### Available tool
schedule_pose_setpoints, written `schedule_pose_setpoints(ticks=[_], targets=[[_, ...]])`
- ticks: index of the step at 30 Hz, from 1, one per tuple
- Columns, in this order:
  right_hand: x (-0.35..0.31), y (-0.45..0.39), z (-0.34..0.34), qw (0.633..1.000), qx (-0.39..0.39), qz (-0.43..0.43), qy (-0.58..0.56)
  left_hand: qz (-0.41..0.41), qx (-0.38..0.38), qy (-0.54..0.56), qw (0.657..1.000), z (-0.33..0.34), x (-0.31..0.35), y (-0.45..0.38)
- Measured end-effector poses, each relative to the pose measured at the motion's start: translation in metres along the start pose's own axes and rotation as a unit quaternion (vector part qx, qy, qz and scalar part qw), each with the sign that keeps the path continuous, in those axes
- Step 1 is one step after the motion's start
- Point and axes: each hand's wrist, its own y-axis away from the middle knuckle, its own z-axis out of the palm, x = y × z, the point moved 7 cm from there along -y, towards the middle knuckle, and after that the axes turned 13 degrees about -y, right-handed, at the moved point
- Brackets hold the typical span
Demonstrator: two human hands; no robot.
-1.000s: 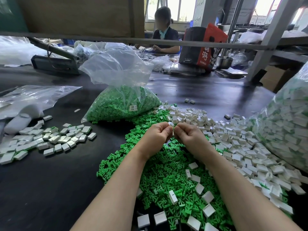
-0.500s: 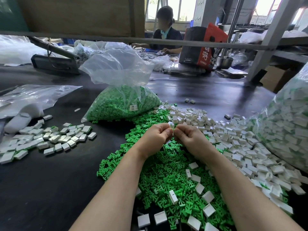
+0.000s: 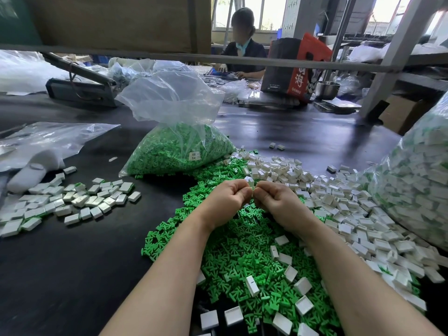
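Nearest, on a black table (image 3: 60, 263): a loose heap of small green plastic inserts (image 3: 242, 258) w/ a few white caps mixed in. Above the heap, left hand (image 3: 225, 197) & right hand (image 3: 278, 202) meet, fingers curled, fingertips together, pinching a small white rectangular plastic cap (image 3: 250, 181) btwn them. Right of the hands: a spread of white plastic caps (image 3: 351, 214). Far left: a separate group of white pieces (image 3: 72, 200). Behind: a clear plastic bag of green parts (image 3: 179, 146). Bkgd: a seated person (image 3: 242, 52).
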Motion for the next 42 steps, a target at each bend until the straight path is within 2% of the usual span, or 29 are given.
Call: schedule_pose_setpoints(ticks=[9,15,18,23,27,35,39,42], targets=[[-0.005,0.0,0.001,1.0,0.008,-0.016,-0.011,0.007,0.031,-0.034,0.999,-0.016,-0.001,-0.002],[-0.02,0.001,0.001,0.997,0.003,-0.029,-0.065,0.015,0.053,0.037,0.998,-0.026,0.004,0.0],[-0.02,0.002,0.001,0.991,0.012,-0.01,-0.133,0.032,0.069,0.075,0.994,-0.032,0.01,0.002],[-0.014,0.001,0.006,0.956,-0.014,0.064,-0.287,0.055,0.143,0.124,0.98,-0.039,0.023,0.004],[-0.022,-0.001,0.017,0.918,-0.064,0.07,-0.385,0.055,0.156,0.164,0.973,-0.036,0.027,0.002],[-0.028,-0.001,0.018,0.888,-0.07,0.051,-0.452,0.056,0.15,0.164,0.973,-0.034,0.031,-0.001],[-0.023,-0.001,0.016,0.85,-0.058,0.061,-0.521,0.066,0.142,0.162,0.974,-0.033,0.035,0.0],[-0.022,-0.001,0.015,0.848,-0.049,0.057,-0.525,0.074,0.142,0.155,0.975,-0.034,0.036,0.0]])
